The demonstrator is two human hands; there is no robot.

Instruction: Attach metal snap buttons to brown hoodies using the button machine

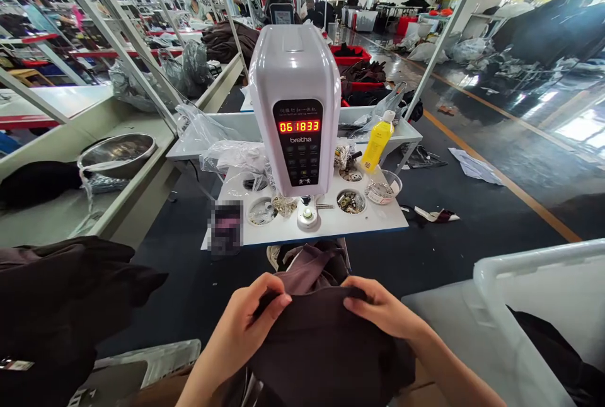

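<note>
Both hands hold the top edge of a dark brown garment that hangs down over my lap. My left hand pinches this edge between thumb and fingers on the left. On the right, my right hand grips the same edge, its thumb lying on the near face. A lighter purplish-brown part of the cloth shows beyond the edge. Just past the hands stands a white button-fastening machine with a red number display. Its lower die sits at the front of the white work table.
Cups of small metal parts, a clear plastic tub and a yellow bottle are on the table. Dark garments lie at the left, near a metal bowl. A white bin stands at the right.
</note>
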